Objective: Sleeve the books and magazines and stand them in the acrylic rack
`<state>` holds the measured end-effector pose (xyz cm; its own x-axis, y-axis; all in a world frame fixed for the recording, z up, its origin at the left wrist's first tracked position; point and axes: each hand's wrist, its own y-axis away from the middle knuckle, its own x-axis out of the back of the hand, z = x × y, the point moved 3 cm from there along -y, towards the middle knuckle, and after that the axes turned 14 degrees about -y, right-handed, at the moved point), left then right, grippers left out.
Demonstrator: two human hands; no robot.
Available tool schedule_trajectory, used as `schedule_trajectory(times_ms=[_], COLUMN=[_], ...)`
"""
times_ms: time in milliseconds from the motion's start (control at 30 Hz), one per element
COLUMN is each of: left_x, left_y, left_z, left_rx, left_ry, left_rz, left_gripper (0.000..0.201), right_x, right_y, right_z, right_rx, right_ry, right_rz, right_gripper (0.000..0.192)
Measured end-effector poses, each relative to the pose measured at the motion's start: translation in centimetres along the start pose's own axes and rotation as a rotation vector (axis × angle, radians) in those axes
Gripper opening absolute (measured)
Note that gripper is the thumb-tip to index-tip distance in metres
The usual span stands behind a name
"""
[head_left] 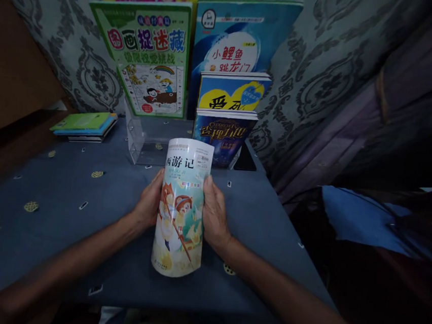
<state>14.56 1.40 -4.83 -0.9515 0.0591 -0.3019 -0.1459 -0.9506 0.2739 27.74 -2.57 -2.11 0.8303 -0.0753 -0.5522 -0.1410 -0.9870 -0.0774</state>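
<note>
A paperback book (181, 214) with an illustrated cover of a small figure with a staff is held upright over the table, its cover bowed toward me. My left hand (150, 197) grips its left edge, most of the fingers hidden behind it. On the opposite edge my right hand (215, 214) is closed, thumb at the front of the cover. Just behind the held book stands a dark blue book (224, 137) in a clear acrylic stand (136, 141). A yellow and blue book (232, 92) rises behind that one.
A green picture book (155, 59) fills the stand's left side; a teal book (247, 37) is at the right rear. Several thin books (85, 124) lie stacked at far left. A black flat object (246, 159) lies right of the stand. Patterned curtains hang behind the blue-grey tablecloth (65, 178).
</note>
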Motion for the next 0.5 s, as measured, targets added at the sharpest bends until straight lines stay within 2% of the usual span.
schedule_trajectory(times_ms=[67,167,267,333,500], left_x=[0.3,0.9,1.6,2.1,2.7], left_y=[0.0,-0.2,-0.4,-0.5,-0.1], left_z=[0.1,1.1,1.5,1.3,0.9], left_rx=[0.009,-0.109,-0.216,-0.237,-0.319], left_ry=[0.014,-0.082,-0.211,-0.282,-0.510], left_rz=[0.055,0.131,0.165,0.188,0.224], left_gripper=[0.035,0.025,0.028,0.030,0.027], right_x=[0.2,0.6,1.1,1.3,1.2], right_y=[-0.1,-0.5,-0.8,-0.9,-1.0], right_z=[0.2,0.8,1.5,2.0,1.9], right_rx=[-0.011,-0.032,-0.066,-0.085,-0.099], right_ry=[-0.028,-0.091,-0.118,-0.134,-0.160], right_rz=[0.018,0.064,0.109,0.122,0.092], right_gripper=[0.049,0.051,0.052,0.051,0.049])
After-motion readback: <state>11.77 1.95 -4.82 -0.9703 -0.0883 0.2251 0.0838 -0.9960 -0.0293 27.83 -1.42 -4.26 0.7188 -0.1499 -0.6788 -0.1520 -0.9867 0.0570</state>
